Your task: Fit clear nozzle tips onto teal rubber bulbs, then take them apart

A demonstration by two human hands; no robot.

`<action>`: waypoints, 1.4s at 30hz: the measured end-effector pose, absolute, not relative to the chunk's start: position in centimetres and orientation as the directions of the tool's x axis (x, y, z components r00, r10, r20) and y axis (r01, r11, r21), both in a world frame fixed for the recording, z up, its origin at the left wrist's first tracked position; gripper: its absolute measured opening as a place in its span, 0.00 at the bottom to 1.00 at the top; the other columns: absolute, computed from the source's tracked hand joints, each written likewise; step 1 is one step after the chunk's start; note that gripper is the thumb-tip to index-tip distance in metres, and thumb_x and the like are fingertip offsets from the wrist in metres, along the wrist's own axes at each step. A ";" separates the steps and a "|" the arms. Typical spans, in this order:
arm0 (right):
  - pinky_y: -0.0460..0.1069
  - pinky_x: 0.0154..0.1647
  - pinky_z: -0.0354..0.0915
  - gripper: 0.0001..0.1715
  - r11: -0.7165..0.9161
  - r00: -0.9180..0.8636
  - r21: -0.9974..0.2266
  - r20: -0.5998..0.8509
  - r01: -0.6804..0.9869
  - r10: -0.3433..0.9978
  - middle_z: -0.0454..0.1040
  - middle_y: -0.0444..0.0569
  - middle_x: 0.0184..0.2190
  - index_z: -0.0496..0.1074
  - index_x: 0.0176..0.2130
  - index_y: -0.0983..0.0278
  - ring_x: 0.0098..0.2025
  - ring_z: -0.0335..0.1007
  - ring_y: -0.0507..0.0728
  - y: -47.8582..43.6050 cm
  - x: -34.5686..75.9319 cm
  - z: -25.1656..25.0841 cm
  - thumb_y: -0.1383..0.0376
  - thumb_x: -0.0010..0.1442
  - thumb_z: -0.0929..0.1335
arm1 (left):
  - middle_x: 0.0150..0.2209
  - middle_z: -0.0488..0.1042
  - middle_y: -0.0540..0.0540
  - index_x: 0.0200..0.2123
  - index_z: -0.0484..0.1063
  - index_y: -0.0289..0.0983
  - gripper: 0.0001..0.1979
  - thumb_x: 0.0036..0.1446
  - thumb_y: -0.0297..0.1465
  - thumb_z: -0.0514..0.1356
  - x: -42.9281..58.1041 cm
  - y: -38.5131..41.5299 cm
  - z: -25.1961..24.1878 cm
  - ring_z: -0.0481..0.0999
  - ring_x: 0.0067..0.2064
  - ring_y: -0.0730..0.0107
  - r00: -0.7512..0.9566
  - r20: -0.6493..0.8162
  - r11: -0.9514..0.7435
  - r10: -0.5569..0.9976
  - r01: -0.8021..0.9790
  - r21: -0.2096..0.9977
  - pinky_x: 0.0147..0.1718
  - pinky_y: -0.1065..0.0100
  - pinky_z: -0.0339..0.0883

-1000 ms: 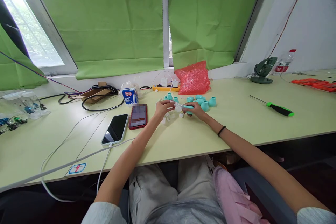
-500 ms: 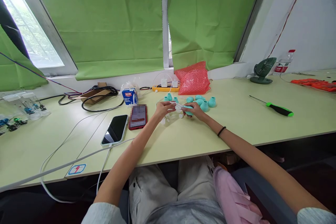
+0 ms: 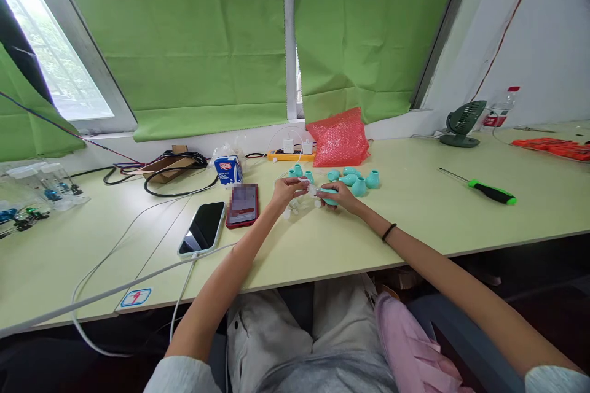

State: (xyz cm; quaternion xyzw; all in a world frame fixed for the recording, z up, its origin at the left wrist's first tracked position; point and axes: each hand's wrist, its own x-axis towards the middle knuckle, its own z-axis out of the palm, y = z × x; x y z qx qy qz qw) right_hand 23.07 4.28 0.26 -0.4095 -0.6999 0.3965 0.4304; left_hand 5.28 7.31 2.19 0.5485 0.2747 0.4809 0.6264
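Observation:
My right hand (image 3: 342,194) is closed around a turquoise rubber bulb (image 3: 329,195) whose narrow end points left. Facing it, my left hand (image 3: 290,191) pinches a small whitish translucent piece (image 3: 312,189) that meets or nearly meets the bulb's tip; I cannot tell whether they touch. Small white pieces (image 3: 286,213) lie on the table under and between my hands. Several turquoise bulbs (image 3: 359,186) stand or lie just beyond my right hand, and a smaller group of turquoise bulbs (image 3: 298,171) stands behind my left hand.
A red phone (image 3: 242,205) and a white-cased phone (image 3: 201,228) with a cable lie to the left, near a blue carton (image 3: 228,170). Behind are a power strip (image 3: 291,156) and a red bubble-wrap bag (image 3: 338,138). A screwdriver (image 3: 489,191) and small fan (image 3: 462,124) are right.
Both hands stay almost in place. The whitish piece between them has shifted slightly, and the fingers of my right hand have moved a little on the turquoise bulb.

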 end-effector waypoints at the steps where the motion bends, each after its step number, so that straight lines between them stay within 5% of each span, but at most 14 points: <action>1: 0.42 0.11 0.54 0.17 0.348 -0.290 -0.911 0.278 0.223 0.916 0.67 0.44 0.17 0.69 0.25 0.68 0.13 0.56 0.46 4.3 23.0 0.2 0.54 0.46 0.67 | 0.29 0.74 0.46 0.26 0.74 0.30 0.12 0.34 0.29 0.67 5.2 7.3 2.2 0.73 0.30 0.73 0.388 0.181 -0.063 0.904 -0.299 0.952 0.39 0.63 0.68; 21: 0.42 0.11 0.52 0.17 0.282 -0.275 -0.952 0.242 0.119 0.931 0.68 0.44 0.17 0.70 0.27 0.69 0.12 0.55 0.45 4.5 23.2 0.1 0.55 0.45 0.68 | 0.25 0.74 0.46 0.25 0.74 0.29 0.12 0.34 0.31 0.67 5.4 7.2 2.3 0.72 0.26 0.75 0.366 0.218 -0.121 0.905 -0.269 0.955 0.36 0.65 0.69; 37: 0.42 0.11 0.54 0.17 0.320 -0.205 -0.921 0.277 0.223 0.939 0.67 0.43 0.16 0.68 0.22 0.68 0.13 0.55 0.46 4.3 23.1 0.3 0.55 0.45 0.67 | 0.21 0.73 0.48 0.26 0.75 0.30 0.15 0.31 0.32 0.68 5.3 7.1 2.7 0.72 0.24 0.74 0.362 0.200 -0.158 0.911 -0.141 0.977 0.33 0.65 0.70; 42: 0.44 0.11 0.52 0.16 0.419 -0.164 -0.834 0.386 0.359 0.908 0.67 0.44 0.16 0.70 0.21 0.67 0.12 0.54 0.47 4.4 23.1 0.0 0.55 0.44 0.67 | 0.20 0.73 0.47 0.25 0.75 0.30 0.14 0.31 0.32 0.68 5.3 7.4 2.5 0.72 0.22 0.73 0.355 0.188 -0.163 0.916 -0.098 0.982 0.31 0.64 0.70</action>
